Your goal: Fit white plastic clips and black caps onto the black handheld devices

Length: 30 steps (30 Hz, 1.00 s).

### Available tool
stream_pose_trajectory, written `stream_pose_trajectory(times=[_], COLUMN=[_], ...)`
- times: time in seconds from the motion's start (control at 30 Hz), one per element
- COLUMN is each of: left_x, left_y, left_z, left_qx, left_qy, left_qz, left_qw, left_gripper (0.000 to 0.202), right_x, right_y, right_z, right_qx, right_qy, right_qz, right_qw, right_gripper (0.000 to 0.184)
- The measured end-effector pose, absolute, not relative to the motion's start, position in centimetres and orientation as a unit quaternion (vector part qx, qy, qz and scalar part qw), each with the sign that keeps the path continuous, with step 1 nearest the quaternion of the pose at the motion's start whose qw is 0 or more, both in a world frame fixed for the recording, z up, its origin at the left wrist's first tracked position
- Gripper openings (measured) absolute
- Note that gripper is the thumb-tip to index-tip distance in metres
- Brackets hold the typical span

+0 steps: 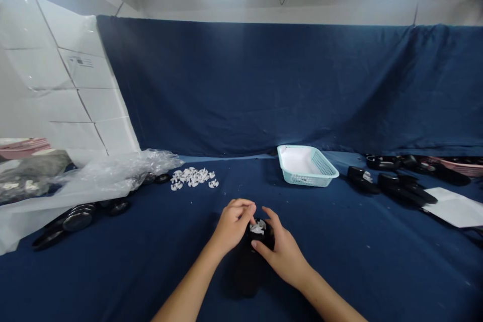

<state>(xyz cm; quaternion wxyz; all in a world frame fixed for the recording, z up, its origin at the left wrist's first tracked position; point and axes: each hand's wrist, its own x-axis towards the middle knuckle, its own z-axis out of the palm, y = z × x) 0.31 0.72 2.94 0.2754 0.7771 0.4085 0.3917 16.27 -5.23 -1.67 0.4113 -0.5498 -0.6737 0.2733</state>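
Note:
In front of me on the blue cloth lies a black plastic housing with a round head and a long flat body that points toward me. White plastic pieces sit in its round head. My right hand curves around the right side of that head, with the thumb on the near side and the fingers on the far side. On the left edge of the head, my left hand has its fingers curled and pinched together beside the white pieces. Whatever is between those fingertips is hidden.
A pile of small white plastic pieces lies ahead on the left. Farther right stands a light-blue basket. Black round parts lie by plastic wrap at left. Several black housings and white paper are at right.

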Motion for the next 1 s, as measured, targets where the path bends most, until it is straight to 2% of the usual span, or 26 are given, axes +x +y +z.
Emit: stream_pose_trajectory(times=[0.37,0.6,1.0], left_x=[0.6,1.5,1.0], left_y=[0.5,-0.3,0.2], left_z=[2.9,3.0,2.8], left_qx=[0.782,0.804,0.780], left_qy=[0.407,0.365,0.364], left_qz=[0.377,0.360,0.409], left_qw=[0.285,0.301,0.303], left_gripper=[0.044,0.034,0.046], right_x=[16.3,16.3,16.2], right_y=[-5.2,-5.2,-5.2], right_z=[-1.8,-1.8,-1.6], right_qx=[-0.541,-0.531,-0.548], right_qy=[-0.675,-0.678,-0.671], right_qz=[0.279,0.279,0.279], right_qw=[0.417,0.425,0.414], right_gripper=[0.074,0.073,0.073])
